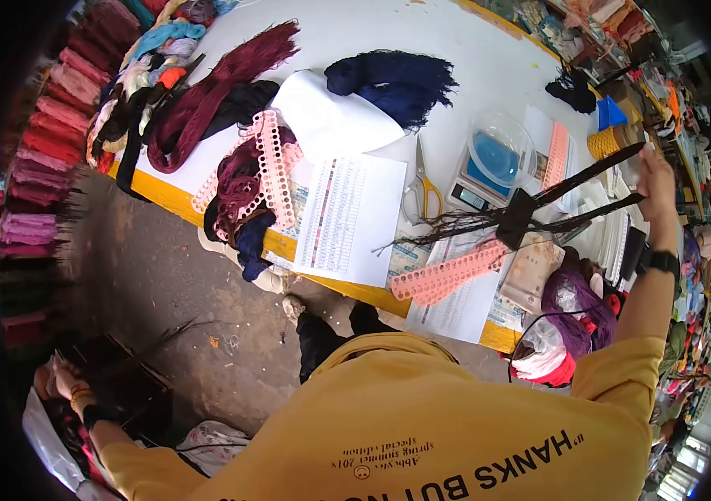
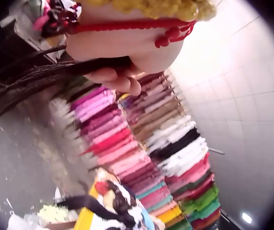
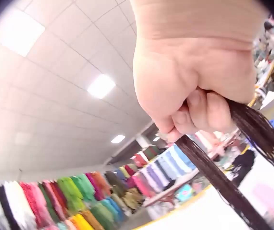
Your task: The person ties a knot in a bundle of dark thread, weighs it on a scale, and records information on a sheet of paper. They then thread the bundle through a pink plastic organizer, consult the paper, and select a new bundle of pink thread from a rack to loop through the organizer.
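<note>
Out to the right, my right hand (image 1: pixel 658 179) grips a dark brown thread skein (image 1: pixel 593 171), its fingers curled round it in the right wrist view. Two lengths of the skein run from that fist over the table, and loose ends fan out toward the middle. A small black piece (image 1: pixel 516 219) overlaps the strands. Low on the left, my left hand (image 1: pixel 62 380) holds a bundle of dark thread strands (image 2: pixel 26 79), which trail away from the palm in the left wrist view. Beneath the right-hand skein lie pink punched cards (image 1: pixel 447 271).
On the white table are yellow-handled scissors (image 1: pixel 429 199), a scale (image 1: pixel 476 194) bearing a clear bowl (image 1: pixel 501 142), a printed sheet (image 1: pixel 347 221), a maroon skein (image 1: pixel 222 92) and a navy skein (image 1: pixel 393 83). Purple thread (image 1: pixel 577 305) sits by the front edge. Colored skeins (image 1: pixel 47 150) hang at left.
</note>
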`<state>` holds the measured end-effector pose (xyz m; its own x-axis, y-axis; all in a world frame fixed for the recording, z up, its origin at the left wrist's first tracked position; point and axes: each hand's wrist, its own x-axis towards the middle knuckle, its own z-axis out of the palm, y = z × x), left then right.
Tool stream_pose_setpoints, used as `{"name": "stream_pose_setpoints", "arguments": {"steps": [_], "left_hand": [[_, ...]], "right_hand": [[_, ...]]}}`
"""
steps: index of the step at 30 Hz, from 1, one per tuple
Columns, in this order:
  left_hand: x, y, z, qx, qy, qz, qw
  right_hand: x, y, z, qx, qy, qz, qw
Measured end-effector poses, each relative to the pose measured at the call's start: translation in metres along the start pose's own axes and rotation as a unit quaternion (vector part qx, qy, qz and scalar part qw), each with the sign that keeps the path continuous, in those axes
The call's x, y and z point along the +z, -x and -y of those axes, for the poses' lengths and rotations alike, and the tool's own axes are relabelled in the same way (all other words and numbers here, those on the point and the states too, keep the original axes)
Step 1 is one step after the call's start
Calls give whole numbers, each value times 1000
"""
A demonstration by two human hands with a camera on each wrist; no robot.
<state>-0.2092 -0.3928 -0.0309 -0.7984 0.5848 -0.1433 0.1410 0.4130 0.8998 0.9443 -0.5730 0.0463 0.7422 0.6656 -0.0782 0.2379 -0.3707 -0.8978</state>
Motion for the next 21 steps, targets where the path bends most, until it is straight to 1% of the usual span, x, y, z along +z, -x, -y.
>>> {"name": "stream_pose_setpoints", "arguments": {"steps": [1, 2, 3, 4, 5, 6, 7, 8, 9, 11, 13, 14, 17, 18, 21], "left_hand": [[19, 8, 14, 26, 98, 83, 991], [58, 59, 11, 44, 121, 86, 988], [87, 86, 12, 26, 133, 122, 983], [106, 96, 23, 17, 155, 209, 966], [135, 134, 17, -4, 153, 229, 961], [158, 158, 18, -30, 175, 268, 947], [179, 187, 16, -43, 182, 288, 939], [192, 205, 19, -55, 176, 324, 928], [208, 229, 18, -51, 161, 335, 927], [223, 262, 16, -71, 145, 391, 906], [234, 286, 17, -92, 152, 402, 898], [236, 294, 17, -102, 155, 407, 894], [238, 310, 22, -142, 167, 404, 888], [237, 311, 27, -131, 161, 418, 884], [233, 320, 34, -157, 161, 410, 884]], "right_hand": [[0, 10, 18, 5, -73, 35, 997], [11, 25, 42, -32, -128, 22, 991], [22, 38, 66, -68, -182, 7, 981], [33, 46, 93, -80, -226, -58, 969], [36, 46, 118, -91, -269, -122, 951], [10, 32, 129, -161, -266, 41, 950], [3, 35, 148, -206, -263, 70, 940], [12, 46, 171, -248, -259, 61, 931], [23, 57, 194, -283, -252, 44, 924], [40, 71, 232, -339, -245, 22, 908], [53, 76, 262, -378, -242, 9, 893], [53, 70, 271, -389, -267, 27, 881], [47, 57, 288, -419, -207, -1, 884], [59, 70, 294, -374, -300, -18, 878], [50, 39, 303, -395, -251, -52, 882]]}}
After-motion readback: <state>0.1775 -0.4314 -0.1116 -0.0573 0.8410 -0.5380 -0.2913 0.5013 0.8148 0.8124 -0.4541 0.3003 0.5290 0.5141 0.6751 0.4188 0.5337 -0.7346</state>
